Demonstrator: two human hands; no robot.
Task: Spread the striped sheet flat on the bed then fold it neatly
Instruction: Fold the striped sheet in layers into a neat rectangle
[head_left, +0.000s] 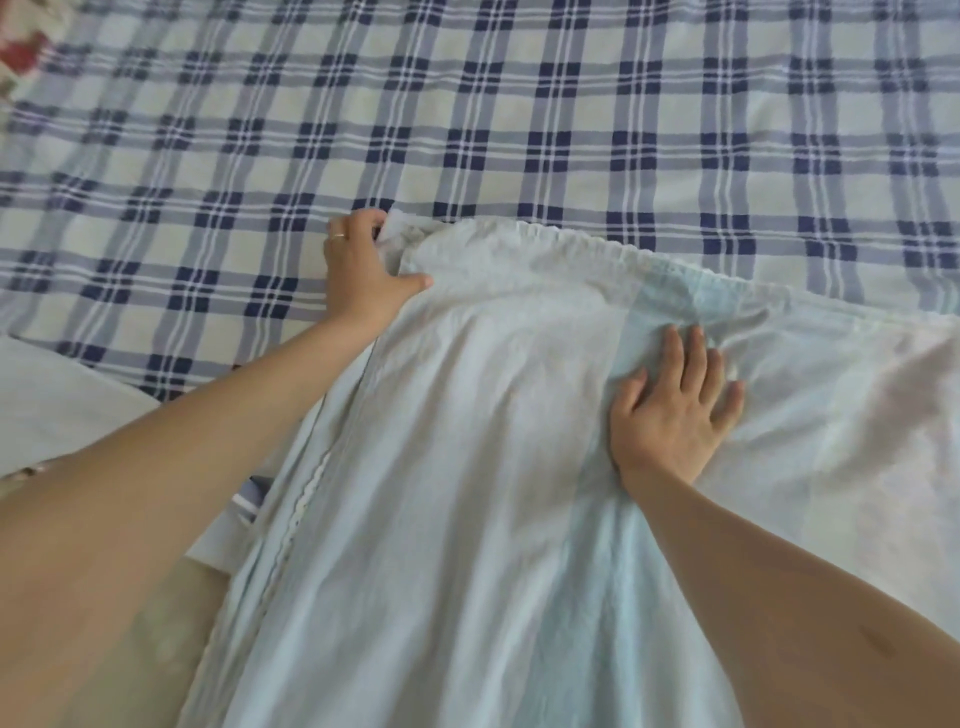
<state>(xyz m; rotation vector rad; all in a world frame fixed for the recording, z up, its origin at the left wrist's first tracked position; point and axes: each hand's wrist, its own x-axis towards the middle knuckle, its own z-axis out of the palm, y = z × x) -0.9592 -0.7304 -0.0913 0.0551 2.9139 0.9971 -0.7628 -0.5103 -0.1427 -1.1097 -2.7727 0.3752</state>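
Note:
The striped sheet, pale blue and white with faint broad stripes, lies over the near half of the bed and runs off the bottom of the view. Its far edge is a gathered, lacy hem. My left hand grips the sheet's far left corner, fingers curled round the fabric and thumb laid along the top. My right hand presses flat on the sheet further right, fingers spread and straight. The cloth is wrinkled around my right hand.
The bed carries a cover in a blue, navy and cream check across the whole far half. A white pillow or cloth lies at the left edge. A red-flowered fabric shows in the top left corner.

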